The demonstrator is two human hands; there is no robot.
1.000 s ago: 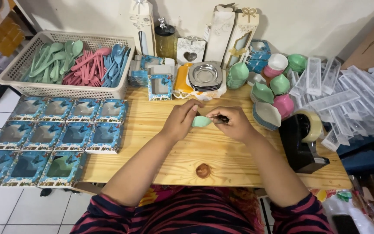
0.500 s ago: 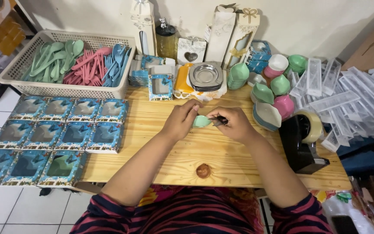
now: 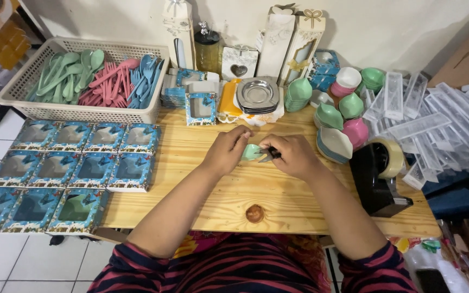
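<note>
The left hand curls narrowly around the left edge of a small mint-green dish, fingers pinching it just above the wooden table. The right hand meets it from the right, closed on a thin dark tool whose tip touches the dish; what kind of tool it is cannot be told. Both hands sit near the middle of the table, a little toward the far side, with the dish held between them.

Just far of the hands lies a stack of round metal plates, with a small window box with blue butterfly print to its left. To the right of the hands stand stacks of leaf-shaped dishes in green, pink and white, and nearer on the right a black tape dispenser with a roll of tape. Clear plastic boxes are piled at the far right.

At the far left a cream basket holds green, pink and blue plastic spoons and forks. Nearer on the left, rows of flat blue window boxes lie side by side, reaching over the table's left edge. Tall white gift boxes lean on the far wall. A dark knot shows in the wood near the person's striped sleeves.
</note>
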